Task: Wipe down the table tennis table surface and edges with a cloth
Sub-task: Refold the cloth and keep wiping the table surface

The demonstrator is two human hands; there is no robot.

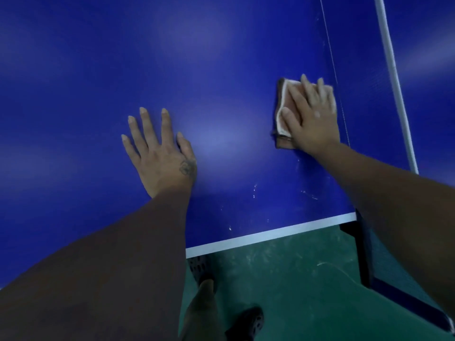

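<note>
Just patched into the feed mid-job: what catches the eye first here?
The right hand presses a folded tan cloth flat on the blue table tennis table, right of centre beside the net. The left hand lies spread on the surface at centre. White specks dot the table near its white edge line.

Left hand point(160, 153) splayed flat; right hand point(312, 116) apparently flat.

Cloth point(283, 112) on table point(221, 57), right of left hand point(160, 153).

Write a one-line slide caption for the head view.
Right hand presses a folded cloth flat on the blue table tennis table while the left hand lies flat beside it.
</note>
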